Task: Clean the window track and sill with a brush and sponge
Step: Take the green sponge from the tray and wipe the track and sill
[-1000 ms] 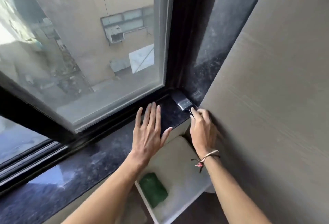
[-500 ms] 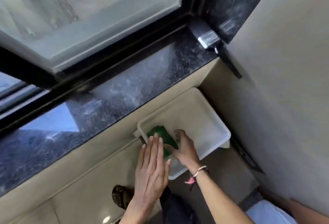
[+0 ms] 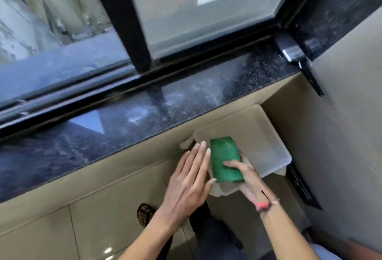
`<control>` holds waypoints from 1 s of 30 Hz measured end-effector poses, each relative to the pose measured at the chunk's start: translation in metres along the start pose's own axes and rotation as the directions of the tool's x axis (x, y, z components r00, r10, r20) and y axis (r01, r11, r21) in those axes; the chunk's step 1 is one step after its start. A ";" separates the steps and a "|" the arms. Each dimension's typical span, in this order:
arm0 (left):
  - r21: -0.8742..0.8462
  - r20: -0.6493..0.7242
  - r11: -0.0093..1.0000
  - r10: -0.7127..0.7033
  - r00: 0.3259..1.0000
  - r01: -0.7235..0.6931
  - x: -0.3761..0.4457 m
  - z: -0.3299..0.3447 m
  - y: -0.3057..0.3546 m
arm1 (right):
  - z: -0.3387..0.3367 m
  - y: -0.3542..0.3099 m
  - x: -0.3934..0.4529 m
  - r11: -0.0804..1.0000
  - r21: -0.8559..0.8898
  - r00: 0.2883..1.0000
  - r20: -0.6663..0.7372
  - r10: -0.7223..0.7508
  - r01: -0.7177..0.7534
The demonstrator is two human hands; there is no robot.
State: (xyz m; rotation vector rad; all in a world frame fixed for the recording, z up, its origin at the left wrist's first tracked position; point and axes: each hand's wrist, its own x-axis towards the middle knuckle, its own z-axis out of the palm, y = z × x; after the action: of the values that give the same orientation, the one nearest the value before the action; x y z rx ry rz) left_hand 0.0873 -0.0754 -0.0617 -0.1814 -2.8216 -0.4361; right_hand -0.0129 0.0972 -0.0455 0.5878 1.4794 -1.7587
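A green sponge (image 3: 225, 159) is held flat above the near end of a white plastic tub (image 3: 262, 135), with my right hand (image 3: 246, 177) gripping its lower right edge. My left hand (image 3: 190, 179) hovers just left of the sponge, fingers spread and holding nothing. The black brush (image 3: 297, 59) lies in the far right corner of the dark granite sill (image 3: 144, 115), its handle sticking out over the sill's edge along the wall. The black window track (image 3: 93, 94) runs along the back of the sill, under the glass.
A grey wall (image 3: 341, 115) closes the right side. Below the sill is a beige tiled wall (image 3: 82, 208). A sandalled foot (image 3: 144, 214) and a dark trouser leg show on the floor below my hands. A black vertical window frame bar (image 3: 124, 18) divides the glass.
My right hand let go of the brush in the sill corner, dropped to the tub and took hold of the green sponge. My left hand left the sill and came down beside it.
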 end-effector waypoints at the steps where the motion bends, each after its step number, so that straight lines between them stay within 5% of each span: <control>1: 0.011 -0.061 1.000 0.010 0.998 -0.010 -0.002 -0.027 -0.007 | 0.013 -0.006 -0.022 0.996 0.092 0.999 0.034 -0.011 0.008; 6: 0.120 -0.299 0.978 -0.130 0.945 0.172 -0.023 -0.144 -0.092 | 0.114 -0.038 -0.105 0.984 0.171 0.947 0.305 -0.105 0.054; 9: 0.159 -0.312 0.930 -0.271 0.910 0.332 -0.049 -0.190 -0.161 | 0.192 -0.059 -0.116 0.972 0.018 0.886 0.409 -0.219 0.232; 11: 0.174 -0.299 0.901 -0.336 0.893 0.398 -0.068 -0.203 -0.201 | 0.242 -0.081 -0.108 0.908 -0.080 0.864 0.353 -0.359 0.411; 12: 0.189 -0.289 0.888 -0.357 0.888 0.419 -0.077 -0.206 -0.216 | 0.264 -0.093 -0.102 0.832 -0.163 0.832 0.287 -0.474 0.530; 14: 0.207 -0.277 0.868 -0.390 0.878 0.451 -0.090 -0.206 -0.239 | 0.307 -0.115 -0.084 0.514 -0.447 0.646 0.215 -0.732 0.732; 16: 0.210 -0.267 0.853 -0.419 0.868 0.477 -0.094 -0.205 -0.251 | 0.335 -0.126 -0.061 0.060 -0.767 0.420 0.282 -0.863 0.639; 18: 0.219 -0.247 0.844 -0.438 0.865 0.490 -0.094 -0.202 -0.255 | 0.349 -0.125 -0.037 -0.234 -0.875 0.409 0.416 -0.812 0.424; 21: 0.203 -0.258 0.827 -0.471 0.843 0.524 -0.097 -0.201 -0.255 | 0.348 -0.119 -0.011 -0.490 -0.817 0.437 0.577 -0.690 0.304; 23: 0.185 -0.273 0.818 -0.490 0.828 0.545 -0.097 -0.202 -0.255 | 0.339 -0.118 0.004 -0.461 -0.783 0.432 0.618 -0.657 0.418; 27: 0.167 -0.286 0.814 -0.500 0.818 0.556 -0.096 -0.199 -0.253 | 0.354 -0.088 0.008 -0.128 -0.826 0.446 0.419 -0.791 0.549; 30: 0.182 -0.301 0.817 -0.482 0.822 0.546 -0.096 -0.197 -0.258 | 0.413 -0.043 -0.005 -0.157 -0.811 0.394 0.432 -0.811 0.564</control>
State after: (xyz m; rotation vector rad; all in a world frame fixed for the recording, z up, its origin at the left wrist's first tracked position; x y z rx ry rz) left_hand 0.1862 -0.3887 0.0193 0.6728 -2.6113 -0.1664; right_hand 0.0055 -0.2989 0.0784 -0.9462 2.9855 -1.0015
